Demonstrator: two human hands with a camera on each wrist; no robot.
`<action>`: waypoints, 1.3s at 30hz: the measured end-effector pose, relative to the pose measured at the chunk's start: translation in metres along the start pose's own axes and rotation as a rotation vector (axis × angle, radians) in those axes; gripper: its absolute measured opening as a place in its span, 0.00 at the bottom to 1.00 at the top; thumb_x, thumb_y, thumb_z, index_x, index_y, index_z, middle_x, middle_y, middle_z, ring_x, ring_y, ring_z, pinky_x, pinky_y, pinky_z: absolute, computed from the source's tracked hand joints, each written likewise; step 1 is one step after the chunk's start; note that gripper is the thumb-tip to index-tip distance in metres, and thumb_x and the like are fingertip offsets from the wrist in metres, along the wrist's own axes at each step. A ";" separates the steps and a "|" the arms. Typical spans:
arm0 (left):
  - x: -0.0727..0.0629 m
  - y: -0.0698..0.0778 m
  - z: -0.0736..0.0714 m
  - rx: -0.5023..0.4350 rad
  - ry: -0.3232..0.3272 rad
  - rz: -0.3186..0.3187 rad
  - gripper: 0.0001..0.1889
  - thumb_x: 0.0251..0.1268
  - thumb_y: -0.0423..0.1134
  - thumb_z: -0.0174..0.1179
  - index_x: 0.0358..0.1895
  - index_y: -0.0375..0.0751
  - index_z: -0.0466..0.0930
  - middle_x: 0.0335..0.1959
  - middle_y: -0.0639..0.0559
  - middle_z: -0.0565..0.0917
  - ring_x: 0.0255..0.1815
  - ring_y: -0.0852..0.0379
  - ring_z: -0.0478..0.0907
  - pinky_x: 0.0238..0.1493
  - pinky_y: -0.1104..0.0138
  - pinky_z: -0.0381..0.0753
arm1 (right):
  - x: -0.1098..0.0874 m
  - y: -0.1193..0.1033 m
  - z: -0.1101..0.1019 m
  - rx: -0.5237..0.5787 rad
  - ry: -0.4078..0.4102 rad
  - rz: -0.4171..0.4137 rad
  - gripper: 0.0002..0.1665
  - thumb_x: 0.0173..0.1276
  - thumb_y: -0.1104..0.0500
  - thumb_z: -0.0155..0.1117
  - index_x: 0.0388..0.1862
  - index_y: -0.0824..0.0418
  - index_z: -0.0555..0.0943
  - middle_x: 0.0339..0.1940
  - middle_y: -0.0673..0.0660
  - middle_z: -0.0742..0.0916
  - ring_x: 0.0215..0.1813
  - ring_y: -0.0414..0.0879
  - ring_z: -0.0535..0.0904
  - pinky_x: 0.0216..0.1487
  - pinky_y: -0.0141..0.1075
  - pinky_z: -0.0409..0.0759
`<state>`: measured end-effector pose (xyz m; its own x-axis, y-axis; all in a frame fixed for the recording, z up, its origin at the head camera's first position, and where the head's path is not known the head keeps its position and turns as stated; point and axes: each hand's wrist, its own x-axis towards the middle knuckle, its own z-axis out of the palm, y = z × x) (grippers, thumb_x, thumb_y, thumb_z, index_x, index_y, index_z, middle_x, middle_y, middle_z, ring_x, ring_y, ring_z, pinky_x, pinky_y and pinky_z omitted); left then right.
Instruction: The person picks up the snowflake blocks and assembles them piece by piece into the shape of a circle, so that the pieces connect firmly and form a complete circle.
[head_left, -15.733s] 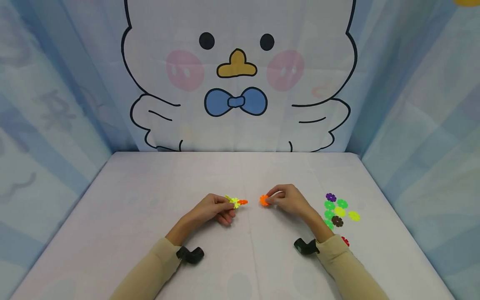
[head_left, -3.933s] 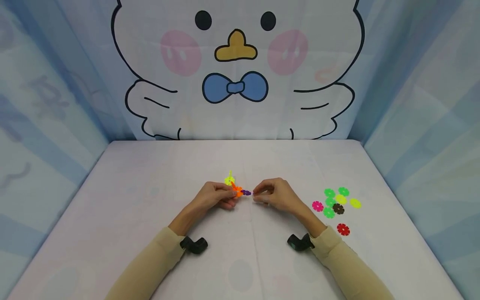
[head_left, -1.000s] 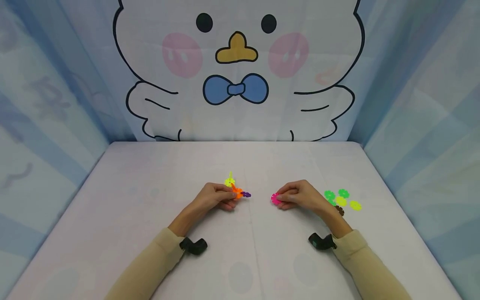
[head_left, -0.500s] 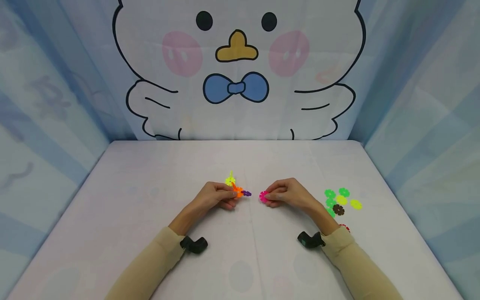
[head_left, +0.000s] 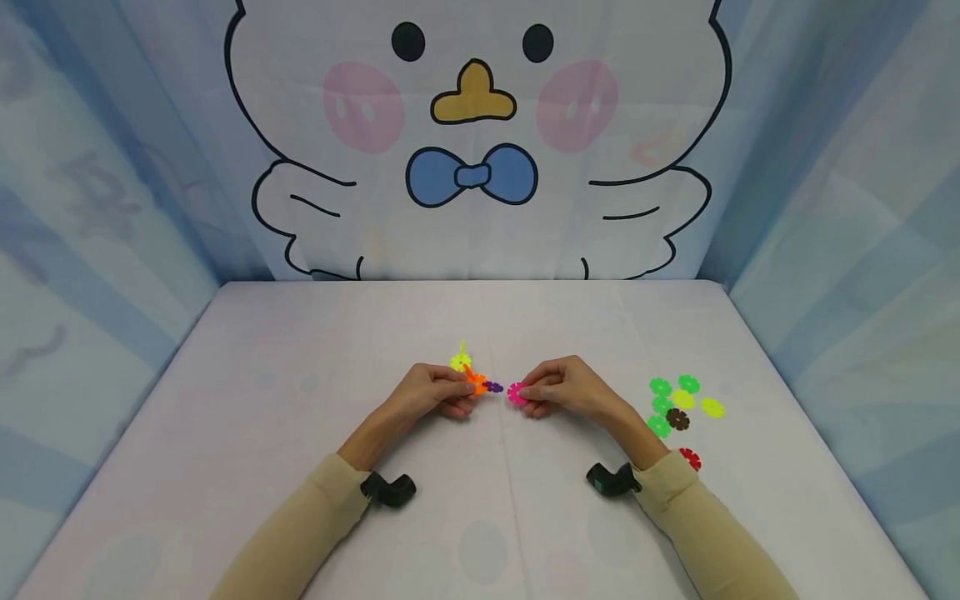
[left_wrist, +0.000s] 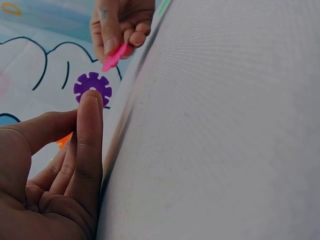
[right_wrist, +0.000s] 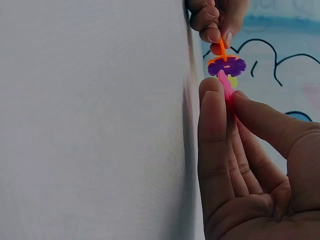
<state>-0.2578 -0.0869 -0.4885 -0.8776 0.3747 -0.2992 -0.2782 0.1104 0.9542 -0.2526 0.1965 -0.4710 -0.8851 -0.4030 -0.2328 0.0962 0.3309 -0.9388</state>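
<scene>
Hands at the middle of a white table [head_left: 300, 333], seen from the head: at left, the left hand [head_left: 429, 392] pinches a joined piece of notched plastic discs between thumb and fingers; at right, the right hand [head_left: 566, 387] pinches a single pink disc [head_left: 516, 394] by its right side.

From left to right: a pale blue patterned curtain [head_left: 90, 250] forms the left side. On the near left, a beige sleeve [head_left: 292, 533] covers the left forearm, with a small black camera [head_left: 388, 490] at its cuff. Beyond the left fingertips stands the joined piece. Its yellow part [head_left: 461, 362] lies at the far left end, its orange part [head_left: 478, 384] is at the fingertips, and a purple disc [head_left: 492, 387] projects to the right, seen nearly edge-on. Across a narrow gap, just right of the purple disc, the pink disc shows its broad face. From the left wrist these aspects are reversed: the purple disc appears face-on, the pink one tilted and thin.

On the far side, a backdrop [head_left: 472, 242] bears a printed white figure with a blue bow tie. Further right, a second black camera [head_left: 611, 481] sits at the right cuff. Right of the right wrist lie loose discs: four green discs [head_left: 661, 387], a brown disc [head_left: 678, 419], two yellow discs [head_left: 712, 408] and, nearest, a red disc [head_left: 691, 459] partly covered by the right sleeve [head_left: 720, 533]. Another blue curtain [head_left: 840, 250] closes the right side.
</scene>
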 end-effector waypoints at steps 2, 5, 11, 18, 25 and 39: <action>0.000 0.000 0.000 -0.004 0.003 -0.004 0.12 0.72 0.33 0.68 0.52 0.28 0.85 0.34 0.46 0.93 0.29 0.57 0.90 0.38 0.66 0.94 | 0.000 -0.001 0.001 -0.001 -0.004 0.001 0.15 0.72 0.61 0.73 0.51 0.71 0.85 0.37 0.63 0.94 0.34 0.45 0.92 0.40 0.39 0.94; 0.000 0.000 0.001 0.001 0.001 0.003 0.12 0.72 0.33 0.68 0.52 0.28 0.84 0.34 0.46 0.93 0.28 0.58 0.90 0.38 0.66 0.94 | 0.001 -0.002 0.004 -0.001 -0.010 -0.001 0.15 0.72 0.62 0.73 0.51 0.71 0.85 0.37 0.63 0.94 0.34 0.45 0.93 0.41 0.39 0.94; -0.002 -0.001 0.001 -0.001 -0.008 0.011 0.13 0.72 0.33 0.67 0.51 0.26 0.84 0.32 0.47 0.92 0.28 0.58 0.90 0.37 0.67 0.93 | 0.005 0.000 0.008 -0.007 -0.039 -0.023 0.15 0.73 0.63 0.72 0.51 0.73 0.85 0.38 0.65 0.94 0.34 0.46 0.93 0.41 0.39 0.94; -0.002 -0.002 0.000 -0.003 -0.003 0.005 0.12 0.71 0.32 0.68 0.50 0.26 0.84 0.29 0.49 0.91 0.27 0.59 0.89 0.37 0.67 0.93 | 0.007 0.001 0.010 0.014 -0.066 -0.027 0.16 0.73 0.63 0.71 0.51 0.75 0.84 0.39 0.67 0.94 0.34 0.45 0.93 0.41 0.38 0.94; -0.001 -0.002 0.000 -0.006 -0.012 0.025 0.10 0.72 0.31 0.67 0.49 0.26 0.84 0.30 0.49 0.91 0.27 0.59 0.89 0.37 0.67 0.93 | 0.008 -0.003 0.012 0.024 -0.078 -0.031 0.14 0.74 0.65 0.70 0.50 0.76 0.84 0.37 0.64 0.94 0.33 0.44 0.92 0.40 0.37 0.94; 0.000 -0.003 -0.001 0.001 -0.033 0.032 0.10 0.71 0.30 0.67 0.49 0.25 0.84 0.29 0.50 0.92 0.27 0.61 0.89 0.35 0.69 0.92 | 0.009 -0.003 0.013 0.025 -0.091 -0.035 0.13 0.74 0.66 0.69 0.49 0.76 0.84 0.37 0.64 0.94 0.34 0.44 0.93 0.41 0.38 0.94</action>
<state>-0.2576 -0.0880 -0.4913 -0.8729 0.4078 -0.2680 -0.2497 0.0984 0.9633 -0.2546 0.1812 -0.4735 -0.8433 -0.4899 -0.2211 0.0789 0.2941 -0.9525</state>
